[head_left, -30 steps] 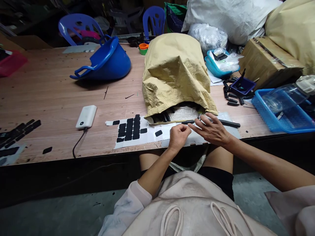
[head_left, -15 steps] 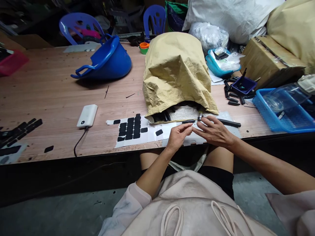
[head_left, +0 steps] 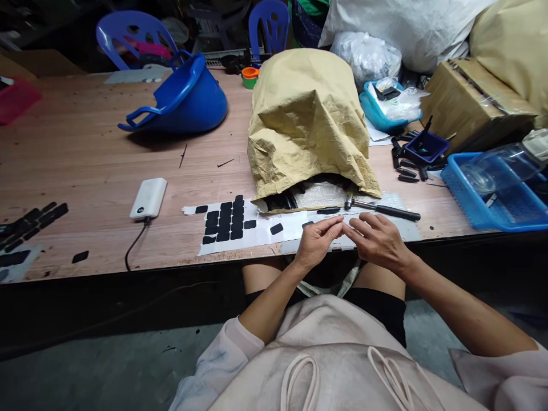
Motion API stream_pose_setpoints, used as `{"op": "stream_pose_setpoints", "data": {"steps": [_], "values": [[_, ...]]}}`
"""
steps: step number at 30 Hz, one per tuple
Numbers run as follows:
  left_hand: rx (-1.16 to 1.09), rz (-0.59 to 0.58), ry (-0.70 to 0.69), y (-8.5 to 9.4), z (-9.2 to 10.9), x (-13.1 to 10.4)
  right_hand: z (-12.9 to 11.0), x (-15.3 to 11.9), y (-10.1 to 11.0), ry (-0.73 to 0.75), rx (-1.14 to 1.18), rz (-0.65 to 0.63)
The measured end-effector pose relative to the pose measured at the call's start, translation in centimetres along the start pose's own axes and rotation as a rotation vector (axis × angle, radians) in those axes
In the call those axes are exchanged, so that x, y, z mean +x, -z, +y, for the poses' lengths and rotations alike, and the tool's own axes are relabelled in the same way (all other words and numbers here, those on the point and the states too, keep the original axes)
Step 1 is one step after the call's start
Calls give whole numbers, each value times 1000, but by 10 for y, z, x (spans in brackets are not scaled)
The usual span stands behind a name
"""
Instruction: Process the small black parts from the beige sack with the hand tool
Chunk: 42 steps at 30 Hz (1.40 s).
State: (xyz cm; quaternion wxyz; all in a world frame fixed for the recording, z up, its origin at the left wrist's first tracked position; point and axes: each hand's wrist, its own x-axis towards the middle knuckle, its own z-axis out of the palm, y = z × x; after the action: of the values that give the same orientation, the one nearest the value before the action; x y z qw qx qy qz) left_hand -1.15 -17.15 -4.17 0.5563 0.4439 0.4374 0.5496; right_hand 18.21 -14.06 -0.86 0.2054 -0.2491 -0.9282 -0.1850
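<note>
My left hand [head_left: 317,244] is closed in a pinch, thumb against forefinger, above the table's front edge. The fingertips of my right hand [head_left: 380,242] meet it, with the other fingers curled. Whatever lies between the fingertips is too small to make out. Just beyond them a hammer [head_left: 385,210] with a black handle lies on the table, beside a short black piece [head_left: 328,210]. White sheets [head_left: 295,228] lie under and left of my hands. Rows of black rounded pads [head_left: 225,220] cover one sheet, and a loose pad [head_left: 277,229] sits nearer my left hand.
A yellowish sack [head_left: 308,114] opens toward me, black parts in its mouth. To the left are a tilted blue tub [head_left: 192,103] and a white power bank [head_left: 149,198] with a cable. A blue basket [head_left: 479,197], small purple tray [head_left: 426,149] and cardboard box [head_left: 475,108] stand right.
Both hands have drawn slightly toward me, with fingertips still together. More of the hammer now shows, and a black pad beside my left hand has come into view.
</note>
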Motion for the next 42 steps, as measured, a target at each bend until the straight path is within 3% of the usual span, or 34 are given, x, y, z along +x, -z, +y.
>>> {"op": "stream_pose_setpoints", "data": {"steps": [4, 11, 19, 31, 38, 42], "values": [[48, -41, -29, 1, 1, 0, -10, 1, 2, -21, -19, 19], [43, -3, -38, 4, -3, -5, -23, -3, -3, -59, -39, 43], [-25, 17, 52, 3, -4, -7, -22, -9, -6, -64, 2, 4], [69, -23, -32, 5, -7, -10, -25, -12, -5, -95, -31, 24], [379, -88, -361, 10, 2, -4, -24, -17, -6, -143, 52, 12], [419, -98, -422, 5, 1, 1, -28, -13, -4, -170, 123, 35]]}}
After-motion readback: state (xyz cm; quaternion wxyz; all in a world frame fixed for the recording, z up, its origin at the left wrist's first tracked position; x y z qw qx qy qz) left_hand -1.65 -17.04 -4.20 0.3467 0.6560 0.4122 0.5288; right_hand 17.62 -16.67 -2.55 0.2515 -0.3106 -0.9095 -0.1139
